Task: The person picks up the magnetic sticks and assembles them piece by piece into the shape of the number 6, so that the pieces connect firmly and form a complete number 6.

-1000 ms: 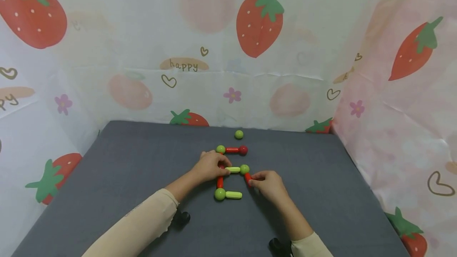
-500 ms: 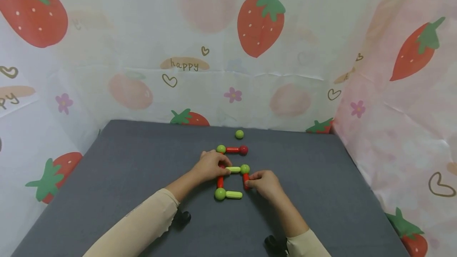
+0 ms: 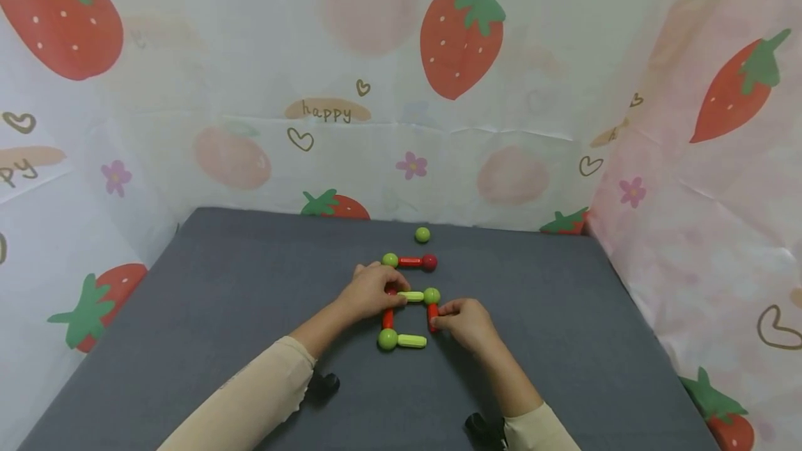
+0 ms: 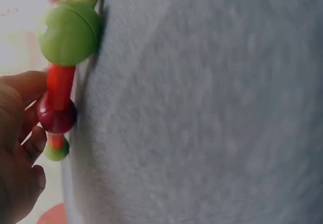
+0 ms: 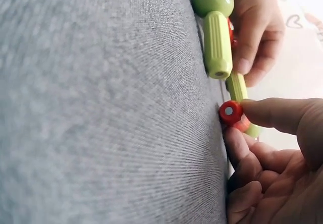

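On the grey tabletop lies a figure of magnetic rods and balls. My left hand [image 3: 370, 292] holds the dark red ball [image 4: 57, 114] at its middle joint, fingers on its side. From there a yellow-green rod [image 3: 412, 296] runs right to a green ball [image 3: 431, 296]. My right hand [image 3: 466, 322] pinches a red magnetic rod [image 3: 433, 317] between thumb and fingers, its far end at that green ball. The right wrist view shows the rod's metal end [image 5: 229, 111] facing the camera. Toward me, a larger green ball [image 3: 388, 339] joins another yellow-green rod [image 3: 412, 342].
Behind my left hand, a green ball [image 3: 390, 260], a red rod [image 3: 410, 262] and a dark red ball [image 3: 429, 262] form the figure's far side. A loose green ball [image 3: 422, 234] lies near the back edge. Strawberry-printed cloth [image 3: 351, 159] walls the table behind and at the sides.
The red rod in my right hand has swung from slanting to nearly straight toward me below the green ball, then stayed. My left hand holds its place; the head view shifts slightly.
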`<state>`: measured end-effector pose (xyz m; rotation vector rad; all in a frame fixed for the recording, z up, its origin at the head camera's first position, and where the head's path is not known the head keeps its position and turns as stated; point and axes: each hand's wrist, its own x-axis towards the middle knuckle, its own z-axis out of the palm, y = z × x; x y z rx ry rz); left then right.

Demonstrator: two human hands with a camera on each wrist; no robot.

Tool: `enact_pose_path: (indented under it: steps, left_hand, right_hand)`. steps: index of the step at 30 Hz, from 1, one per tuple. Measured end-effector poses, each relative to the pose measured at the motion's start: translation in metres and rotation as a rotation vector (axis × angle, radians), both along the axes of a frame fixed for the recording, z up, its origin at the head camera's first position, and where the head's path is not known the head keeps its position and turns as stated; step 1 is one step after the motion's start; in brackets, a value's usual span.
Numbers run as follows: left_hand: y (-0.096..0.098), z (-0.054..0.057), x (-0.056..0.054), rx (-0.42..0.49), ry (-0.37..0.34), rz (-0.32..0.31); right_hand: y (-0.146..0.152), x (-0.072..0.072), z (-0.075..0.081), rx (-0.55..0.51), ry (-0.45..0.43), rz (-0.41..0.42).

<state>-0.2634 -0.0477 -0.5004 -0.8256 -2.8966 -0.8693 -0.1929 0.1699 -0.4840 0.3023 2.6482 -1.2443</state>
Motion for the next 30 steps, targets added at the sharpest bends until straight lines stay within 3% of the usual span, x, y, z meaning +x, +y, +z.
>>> enact_pose_path:
  steps: [6,12,20,30]
  left_hand:
    - [-0.005,0.013,0.018,0.062,-0.013,0.024]
    - [-0.007,0.019,0.045,0.076,-0.058,-0.009]
    - [-0.007,0.009,0.068,0.052,-0.080,0.001]
    - [-0.007,-0.001,0.080,0.043,-0.074,-0.020]
  right_hand:
    - [0.001,0.001,-0.002,-0.011,0.009,0.032]
    - [0.005,0.004,0.000,-0.024,0.033,0.060]
    - [0.006,0.004,-0.003,-0.053,0.034,0.069]
    - [0.005,0.004,-0.004,-0.051,0.019,0.063]
